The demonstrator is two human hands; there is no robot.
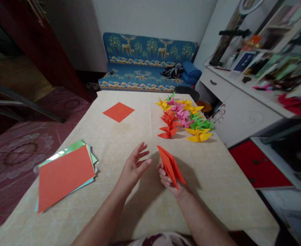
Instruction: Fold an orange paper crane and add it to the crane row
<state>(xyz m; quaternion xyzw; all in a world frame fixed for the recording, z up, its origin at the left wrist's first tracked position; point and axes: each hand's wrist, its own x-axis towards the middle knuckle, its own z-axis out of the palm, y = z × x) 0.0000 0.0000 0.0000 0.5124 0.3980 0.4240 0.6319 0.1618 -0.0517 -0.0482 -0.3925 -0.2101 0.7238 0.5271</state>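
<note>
My right hand point(168, 180) holds a folded orange paper shape point(170, 165), long and pointed, just above the beige table point(130, 143). Its fingers are closed around the lower part of the shape. My left hand point(135, 166) hovers just to the left of it, fingers spread and holding nothing.
A stack of coloured paper sheets point(64, 176) with an orange one on top lies at the left. A single orange square point(119, 111) lies farther back. Several finished paper cranes point(185, 119) in orange, pink, yellow and green cluster at the right. A white cabinet point(240, 109) stands right; a blue sofa point(147, 65) behind.
</note>
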